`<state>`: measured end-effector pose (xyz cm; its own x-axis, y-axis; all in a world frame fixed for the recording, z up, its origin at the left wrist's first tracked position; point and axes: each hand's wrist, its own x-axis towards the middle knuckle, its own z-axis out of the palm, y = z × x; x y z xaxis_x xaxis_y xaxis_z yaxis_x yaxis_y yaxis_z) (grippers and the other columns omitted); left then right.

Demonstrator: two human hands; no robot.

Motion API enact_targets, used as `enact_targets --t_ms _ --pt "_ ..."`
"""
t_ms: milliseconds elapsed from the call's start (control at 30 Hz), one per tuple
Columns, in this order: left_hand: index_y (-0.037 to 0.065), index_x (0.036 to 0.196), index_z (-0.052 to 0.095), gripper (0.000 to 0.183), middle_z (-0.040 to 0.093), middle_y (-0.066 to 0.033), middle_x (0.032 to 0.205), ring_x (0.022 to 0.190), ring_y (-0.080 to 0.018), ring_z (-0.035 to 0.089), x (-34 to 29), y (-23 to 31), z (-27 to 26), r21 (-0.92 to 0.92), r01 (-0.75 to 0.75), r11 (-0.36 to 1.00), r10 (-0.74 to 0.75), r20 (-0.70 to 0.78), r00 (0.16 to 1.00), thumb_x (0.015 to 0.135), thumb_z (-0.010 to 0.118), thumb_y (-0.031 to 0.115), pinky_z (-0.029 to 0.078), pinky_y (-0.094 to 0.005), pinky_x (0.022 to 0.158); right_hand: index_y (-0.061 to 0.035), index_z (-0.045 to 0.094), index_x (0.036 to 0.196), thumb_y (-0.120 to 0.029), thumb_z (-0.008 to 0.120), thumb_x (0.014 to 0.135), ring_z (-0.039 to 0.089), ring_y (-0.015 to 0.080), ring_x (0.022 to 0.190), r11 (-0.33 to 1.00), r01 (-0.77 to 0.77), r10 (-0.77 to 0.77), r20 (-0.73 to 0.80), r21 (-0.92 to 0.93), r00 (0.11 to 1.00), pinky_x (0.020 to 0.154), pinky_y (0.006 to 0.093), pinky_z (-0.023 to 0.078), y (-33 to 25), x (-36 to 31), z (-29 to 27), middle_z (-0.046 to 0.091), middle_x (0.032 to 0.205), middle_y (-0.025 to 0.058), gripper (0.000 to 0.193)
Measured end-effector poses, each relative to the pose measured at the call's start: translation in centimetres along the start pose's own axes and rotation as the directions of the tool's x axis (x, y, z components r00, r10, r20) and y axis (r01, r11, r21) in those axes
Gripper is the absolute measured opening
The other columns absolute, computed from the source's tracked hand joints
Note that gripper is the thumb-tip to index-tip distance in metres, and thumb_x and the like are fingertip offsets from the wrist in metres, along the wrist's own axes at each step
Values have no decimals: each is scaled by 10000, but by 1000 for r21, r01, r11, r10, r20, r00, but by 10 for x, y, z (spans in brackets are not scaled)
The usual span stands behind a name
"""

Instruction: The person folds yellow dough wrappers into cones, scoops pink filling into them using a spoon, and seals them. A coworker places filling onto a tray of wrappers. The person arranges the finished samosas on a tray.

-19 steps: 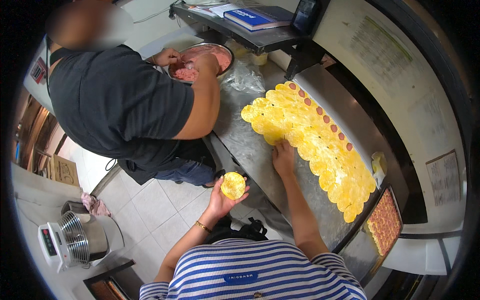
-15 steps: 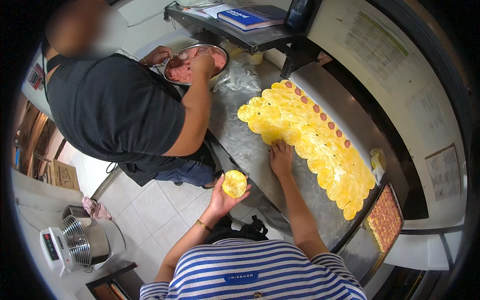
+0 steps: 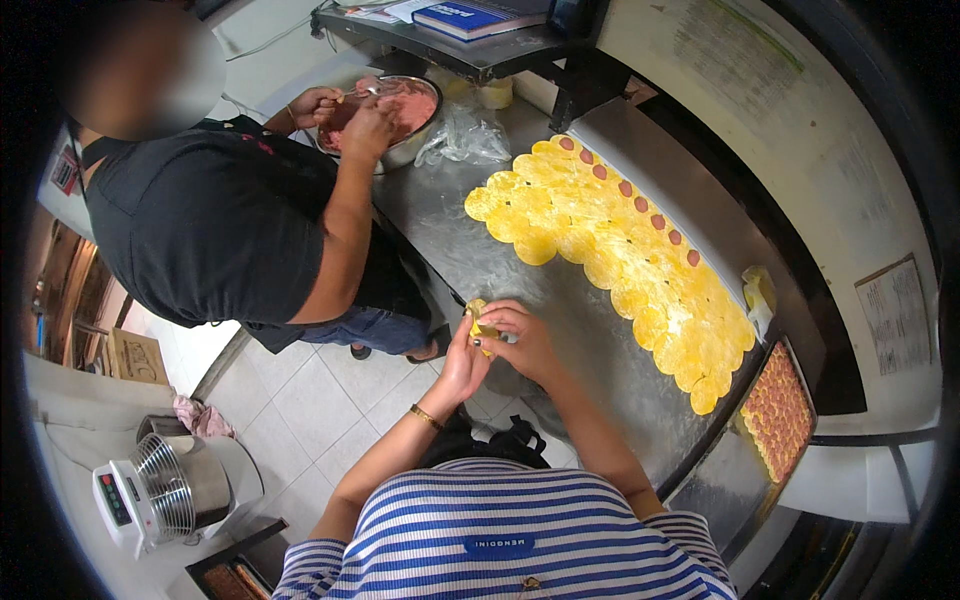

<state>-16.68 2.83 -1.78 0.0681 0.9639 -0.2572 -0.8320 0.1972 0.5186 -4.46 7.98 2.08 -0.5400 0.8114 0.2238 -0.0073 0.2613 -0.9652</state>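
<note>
Close in front of me, over the near edge of the metal table [image 3: 560, 390], my left hand [image 3: 462, 368] holds a small stack of thin round yellow wrappers [image 3: 478, 308], seen tilted. My right hand [image 3: 524, 345] is closed at the same stack, its fingertips pinching the wrappers' edge. How many wrappers it grips is hidden. Further off, many overlapping yellow rounds [image 3: 570, 215] lie in a long band across the table. Along the band's far edge runs a row of small pink meat dabs [image 3: 641, 204].
At my left a co-worker [image 3: 210, 220] in black has both hands at a metal bowl [image 3: 428, 140] of pink ground meat. A clear plastic bag [image 3: 468, 138] lies beside it. A tray [image 3: 778, 410] of topped pieces sits at the right; a mixer [image 3: 165, 485] stands lower left.
My right hand has left the near edge of the yellow band and come back to the stack in my left hand. The stack has tilted from face-up. The co-worker's hands have shifted at the bowl.
</note>
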Motion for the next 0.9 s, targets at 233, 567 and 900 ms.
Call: enact_targets --t_ms 233,567,900 --pt "140 1287 359 417 502 -34 1179 1113 -161 468 -3 -10 20 46 -73 996 76 -65 995 961 305 395 349 -351 944 41 603 917 44 615 748 562 117 920 915 -244 274 -53 321 960 813 268 458 10 -12 -6 600 997 70 169" --pt "50 1287 369 485 445 -141 1304 1184 -319 452 -17 8 13 -96 -21 995 20 -14 1000 880 419 309 385 -482 981 -40 541 1020 -156 453 885 567 169 952 628 -269 553 -175 730 815 823 293 455 37 13 -27 589 1037 83 199" --pt "55 1289 376 498 435 -164 1311 1177 -358 450 -36 28 -21 -173 23 985 -27 -22 999 870 435 317 373 -489 987 -37 480 1128 -127 486 866 558 229 972 829 -224 523 -570 512 634 856 326 435 77 55 -97 572 1054 76 277"
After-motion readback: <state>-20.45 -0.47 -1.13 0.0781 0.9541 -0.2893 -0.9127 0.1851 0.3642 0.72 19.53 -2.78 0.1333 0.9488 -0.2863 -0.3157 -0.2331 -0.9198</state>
